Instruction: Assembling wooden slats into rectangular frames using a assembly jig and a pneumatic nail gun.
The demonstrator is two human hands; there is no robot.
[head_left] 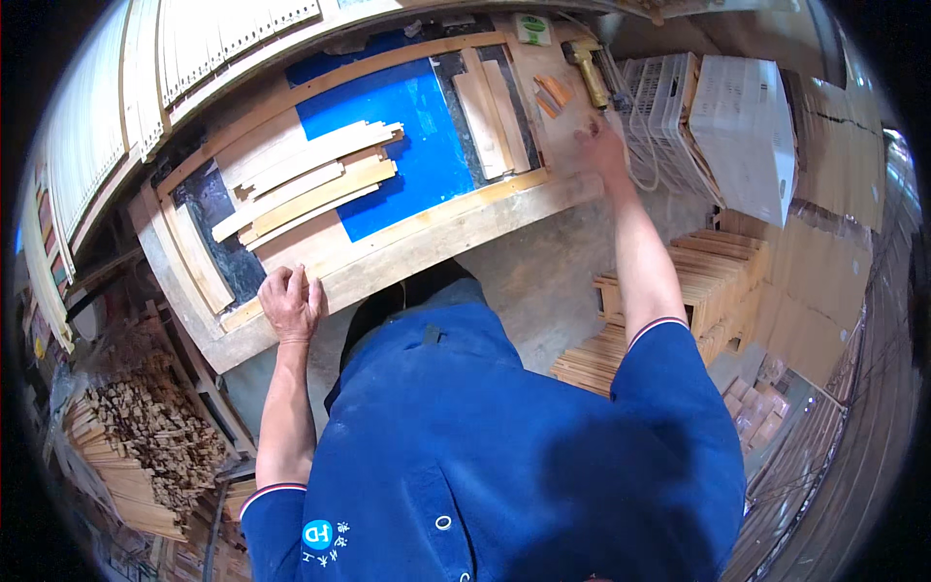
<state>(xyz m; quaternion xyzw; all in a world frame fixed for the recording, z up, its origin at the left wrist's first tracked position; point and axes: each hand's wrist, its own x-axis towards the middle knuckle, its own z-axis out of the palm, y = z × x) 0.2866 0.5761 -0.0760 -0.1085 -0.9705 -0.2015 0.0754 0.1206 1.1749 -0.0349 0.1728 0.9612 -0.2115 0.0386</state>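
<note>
Clock positions are taken from the centre of the view. At 9 o'clock, the left hand [291, 304] rests on the near edge of the bench [417, 244], fingers loosely bent, gripping nothing visible. Toward 10, slats [320, 197] lie side by side, ends uneven, partly over a blue sheet [429, 194]. At 12 lie strips [475, 116]. At 1, orange blocks [555, 91] lie beside a gold tool [588, 78]. Between 1 and 2, the right hand [602, 150] is just below the tool; whether it grips anything cannot be told. This wide reach probably calls for a steady left hand and right fingers placed clear of the tool.
</note>
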